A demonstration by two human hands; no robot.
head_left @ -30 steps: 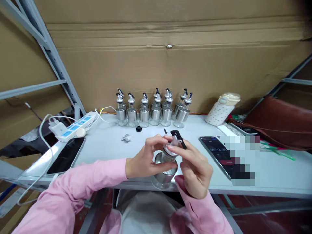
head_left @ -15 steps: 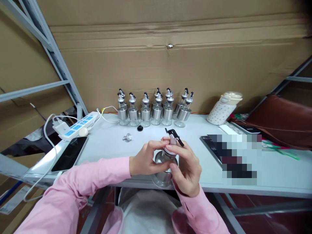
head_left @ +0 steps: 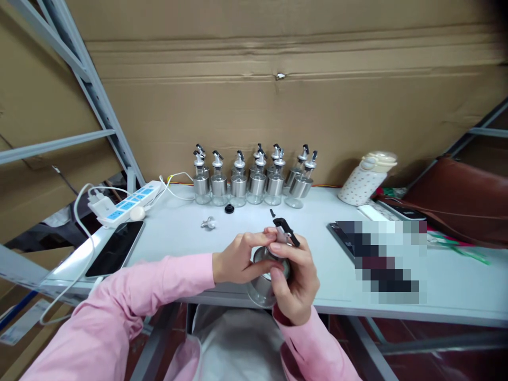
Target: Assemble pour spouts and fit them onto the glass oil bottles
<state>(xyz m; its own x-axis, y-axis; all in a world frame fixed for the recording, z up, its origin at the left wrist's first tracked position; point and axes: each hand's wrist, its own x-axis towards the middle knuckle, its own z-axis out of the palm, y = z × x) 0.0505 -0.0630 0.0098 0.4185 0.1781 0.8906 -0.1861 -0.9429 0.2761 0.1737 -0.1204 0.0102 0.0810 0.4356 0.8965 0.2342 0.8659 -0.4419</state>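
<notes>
Near the table's front edge, a glass oil bottle (head_left: pixel 259 296) with a steel sleeve leans slightly in both hands. My left hand (head_left: pixel 236 260) comes from the left, its fingers closed round the neck and the base of the pourer. My right hand (head_left: pixel 298 280) wraps the neck from the right, with its fingers over the pourer's base and its thumb on the bottle below. The pourer's black flip lid (head_left: pixel 286 232) sticks up above the fingers, which hide most of the neck. Just behind it lies a small black piece (head_left: pixel 272 212).
Several similar bottles (head_left: pixel 238 185) with pourers stand along the cardboard at the back. A loose pourer part (head_left: pixel 208 223) and a black stopper (head_left: pixel 229 209) lie left of centre. Phone (head_left: pixel 115 248) and power strip (head_left: pixel 133 203) are left; a dotted flask (head_left: pixel 363 180) and brown bag (head_left: pixel 460 201) are right.
The pourer has dropped slightly, and the small black piece now shows apart from it. My right hand has shifted a little left. Both hands keep their grip on the bottle.
</notes>
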